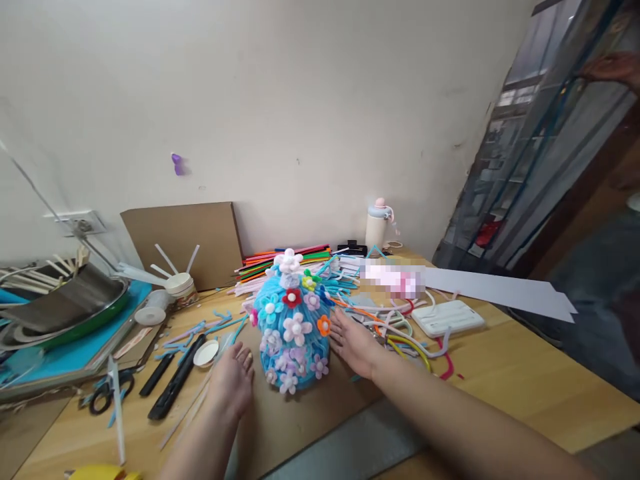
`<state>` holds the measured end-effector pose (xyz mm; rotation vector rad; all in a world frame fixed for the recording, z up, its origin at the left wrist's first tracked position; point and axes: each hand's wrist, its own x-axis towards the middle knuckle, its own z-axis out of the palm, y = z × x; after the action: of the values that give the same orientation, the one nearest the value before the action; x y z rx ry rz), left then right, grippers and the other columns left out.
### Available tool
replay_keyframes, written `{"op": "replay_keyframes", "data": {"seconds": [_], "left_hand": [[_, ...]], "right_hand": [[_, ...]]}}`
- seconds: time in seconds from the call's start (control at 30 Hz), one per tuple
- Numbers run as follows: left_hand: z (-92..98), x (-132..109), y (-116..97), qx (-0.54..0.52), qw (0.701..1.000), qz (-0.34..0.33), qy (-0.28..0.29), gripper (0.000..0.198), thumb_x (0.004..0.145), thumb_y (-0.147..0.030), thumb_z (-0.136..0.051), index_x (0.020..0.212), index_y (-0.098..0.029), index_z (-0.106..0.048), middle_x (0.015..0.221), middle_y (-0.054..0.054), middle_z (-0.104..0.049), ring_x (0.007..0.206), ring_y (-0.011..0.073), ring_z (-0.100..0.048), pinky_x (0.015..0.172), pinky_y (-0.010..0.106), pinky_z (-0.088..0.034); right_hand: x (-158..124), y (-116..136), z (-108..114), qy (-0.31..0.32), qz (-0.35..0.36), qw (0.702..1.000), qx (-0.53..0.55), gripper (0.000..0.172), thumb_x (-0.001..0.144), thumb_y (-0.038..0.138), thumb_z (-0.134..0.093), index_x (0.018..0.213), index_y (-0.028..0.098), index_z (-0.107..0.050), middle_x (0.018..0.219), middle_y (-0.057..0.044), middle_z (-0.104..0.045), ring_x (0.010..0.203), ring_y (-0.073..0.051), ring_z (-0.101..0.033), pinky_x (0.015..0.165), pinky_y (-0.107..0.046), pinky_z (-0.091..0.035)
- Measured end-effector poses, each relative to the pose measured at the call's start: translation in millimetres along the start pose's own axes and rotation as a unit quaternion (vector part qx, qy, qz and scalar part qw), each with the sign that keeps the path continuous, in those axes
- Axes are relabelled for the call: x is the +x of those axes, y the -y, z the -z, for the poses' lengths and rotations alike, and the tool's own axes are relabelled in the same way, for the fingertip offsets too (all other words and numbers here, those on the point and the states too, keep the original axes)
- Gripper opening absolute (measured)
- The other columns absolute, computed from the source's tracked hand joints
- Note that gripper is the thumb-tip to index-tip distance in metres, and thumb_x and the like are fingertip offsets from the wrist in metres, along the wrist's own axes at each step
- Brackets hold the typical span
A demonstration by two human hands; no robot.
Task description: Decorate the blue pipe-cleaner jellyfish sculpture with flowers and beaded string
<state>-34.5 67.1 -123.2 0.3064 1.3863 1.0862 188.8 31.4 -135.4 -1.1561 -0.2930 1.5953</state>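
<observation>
A blue, fuzzy, dome-shaped craft piece (pixel 320 343) stands upright on a brown board (pixel 310 440). Pipe-cleaner flowers in white, red, orange, purple and other colours cover it, with a white flower (pixel 290 261) at its top. My right hand (pixel 354 343) is open along its right side, fingers stretched out; whether they touch it I cannot tell. On the other side, my left hand (pixel 234 379) is also open and slightly apart from the piece, its palm turned inward. Neither hand holds anything.
Bundled pipe cleaners (pixel 280 257) lie behind; loose ones (pixel 400 327) and a white flat device (pixel 449 319) lie right. Left are black scissors (pixel 103 397), a black-handled tool (pixel 177 380), a paper cup (pixel 181 287) and a metal pan (pixel 70 307). A bottle (pixel 376 227) stands by the wall. Another person's hand (pixel 610 69) shows far right.
</observation>
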Motion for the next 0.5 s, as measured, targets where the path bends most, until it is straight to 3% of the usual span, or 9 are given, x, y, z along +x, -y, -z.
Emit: {"op": "replay_keyframes", "data": {"seconds": [0.2,0.37,0.5], "left_hand": [[-7.3,-14.9,39.1,-0.033,0.998,-0.055,-0.010,0.022,0.091,-0.026,-0.040,0.108,-0.021,-0.054,0.111,0.007,-0.061,0.101,0.0148,-0.059,0.089,0.028,-0.044],[-25.3,-21.3,59.7,-0.036,0.992,-0.115,-0.034,0.020,0.089,-0.020,-0.041,0.094,-0.018,-0.060,0.101,0.005,-0.066,0.094,0.0132,-0.061,0.074,0.022,-0.046],[-36.3,-26.7,65.8,-0.042,0.989,-0.140,-0.035,0.021,0.087,-0.020,-0.043,0.087,-0.017,-0.063,0.091,0.005,-0.068,0.091,0.0155,-0.063,0.075,0.025,-0.049]], "right_hand": [[-6.8,-15.1,9.2,0.079,-0.002,0.997,0.009,0.035,0.095,0.041,-0.040,0.111,0.021,-0.065,0.130,-0.004,-0.061,0.130,-0.014,-0.046,0.114,-0.032,-0.027],[-3.3,-12.1,14.9,0.135,0.004,0.991,0.015,0.035,0.096,0.037,-0.038,0.116,0.022,-0.062,0.119,-0.003,-0.067,0.118,-0.014,-0.056,0.111,-0.032,-0.032],[4.7,-9.4,18.6,0.150,0.018,0.988,-0.027,0.037,0.095,0.037,-0.036,0.118,0.022,-0.060,0.123,-0.003,-0.065,0.117,-0.015,-0.058,0.107,-0.033,-0.038]]}}
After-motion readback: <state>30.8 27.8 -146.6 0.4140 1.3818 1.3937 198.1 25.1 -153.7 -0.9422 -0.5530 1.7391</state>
